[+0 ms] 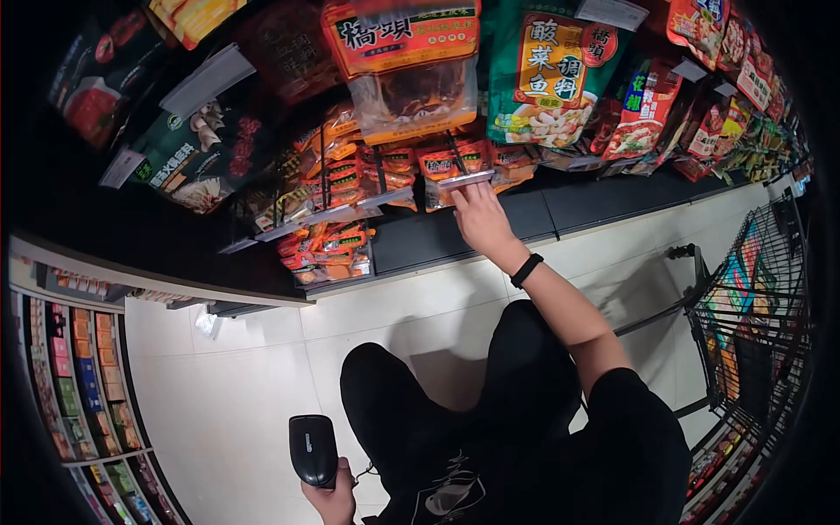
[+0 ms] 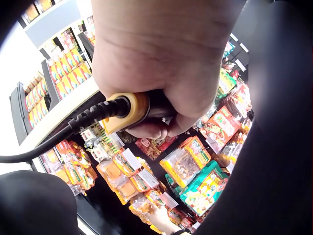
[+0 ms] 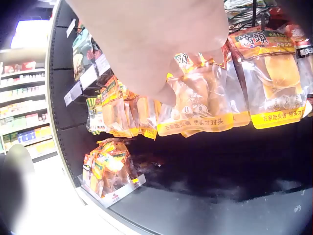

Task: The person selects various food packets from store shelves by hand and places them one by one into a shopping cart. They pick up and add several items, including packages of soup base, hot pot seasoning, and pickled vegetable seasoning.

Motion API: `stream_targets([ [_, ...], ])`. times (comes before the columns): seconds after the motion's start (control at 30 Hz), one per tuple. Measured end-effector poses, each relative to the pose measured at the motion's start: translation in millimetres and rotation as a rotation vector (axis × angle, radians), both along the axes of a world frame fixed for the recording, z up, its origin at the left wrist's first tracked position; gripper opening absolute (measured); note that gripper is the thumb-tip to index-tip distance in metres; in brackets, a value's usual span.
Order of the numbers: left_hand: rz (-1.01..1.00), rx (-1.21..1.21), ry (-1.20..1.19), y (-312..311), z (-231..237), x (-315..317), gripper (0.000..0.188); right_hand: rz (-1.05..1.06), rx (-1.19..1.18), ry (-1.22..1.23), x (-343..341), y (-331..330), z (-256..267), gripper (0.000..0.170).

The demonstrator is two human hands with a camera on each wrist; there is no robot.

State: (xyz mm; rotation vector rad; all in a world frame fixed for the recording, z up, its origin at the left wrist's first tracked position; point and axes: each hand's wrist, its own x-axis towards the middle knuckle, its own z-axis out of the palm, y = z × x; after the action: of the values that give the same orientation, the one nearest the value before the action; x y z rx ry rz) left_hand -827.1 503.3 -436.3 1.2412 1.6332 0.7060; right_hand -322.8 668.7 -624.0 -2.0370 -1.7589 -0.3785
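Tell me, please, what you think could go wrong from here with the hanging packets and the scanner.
The hanging packets sit close together, so the right hand reaching up to them might knock a neighbour loose. That hand is also close against a price label, which might get bumped askew. The left hand holds the scanner, and a cord runs from it, which could perhaps snag on something.

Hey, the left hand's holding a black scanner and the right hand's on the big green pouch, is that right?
Not quite: the right hand's place is wrong. The head view shows the right hand at the orange packets on the lower hooks. The left hand does hold the black scanner.
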Motion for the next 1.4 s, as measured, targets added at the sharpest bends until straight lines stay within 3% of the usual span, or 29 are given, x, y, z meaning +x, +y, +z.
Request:
stream_targets([
  [0.2, 0.016, -0.011, -0.021, -4.4, 3.2, -3.7, 0.023, -0.019, -0.065, -0.091, 3.7, 8.0, 4.2, 0.048],
  [0.37, -0.019, 0.103, -0.15, -0.3, -13.3, -6.7, 0.012, -0.009, -0.109, -0.087, -2.0, 1.2, 12.0, 0.051],
  [0.43, -0.034, 0.103, -0.129, 1.9, -9.4, -5.5, 0.017, -0.008, -0.133, -0.079, -2.0, -0.6, 4.2, 0.053],
  [0.5, 0.004, 0.074, -0.166, 1.9, -10.8, -5.5, 0.007, 0.006, -0.159, -0.095, -2.4, -4.7, 5.0, 0.052],
  [0.8, 0.052, 0.045, -0.191, -0.1, -14.3, -17.6, 0.007, 0.126, -0.129, -0.157, -20.9, -23.9, -11.9, 0.042],
  [0.9, 0.063, 0.047, -0.201, 0.5, -15.7, -22.4, 0.008, 0.125, -0.611, 0.084, -36.0, -43.1, -3.0, 0.039],
  [1.0, 0.047, 0.055, -0.192, 2.4, -17.3, -24.8, 0.008, 0.219, -0.874, 0.105, -37.2, -73.0, -21.4, 0.041],
  [1.1, 0.027, 0.072, -0.198, 5.4, -20.8, -26.7, 0.009, 0.149, -1.073, 0.21, -43.4, -98.5, -15.4, 0.055],
  [1.2, 0.02, 0.067, -0.213, 8.3, -21.2, -26.5, 0.01, 0.111, -1.002, 0.233, -42.3, -128.9, -11.2, 0.045],
  [1.3, -0.028, 0.088, -0.201, 10.9, -25.4, -29.7, 0.014, 0.079, -1.044, 0.29, -32.6, -155.4, -19.4, 0.046],
  [1.4, -0.052, 0.114, -0.194, 12.8, -28.1, -28.7, 0.017, 0.085, -0.923, 0.313, -26.6, -170.3, -20.1, 0.048],
])
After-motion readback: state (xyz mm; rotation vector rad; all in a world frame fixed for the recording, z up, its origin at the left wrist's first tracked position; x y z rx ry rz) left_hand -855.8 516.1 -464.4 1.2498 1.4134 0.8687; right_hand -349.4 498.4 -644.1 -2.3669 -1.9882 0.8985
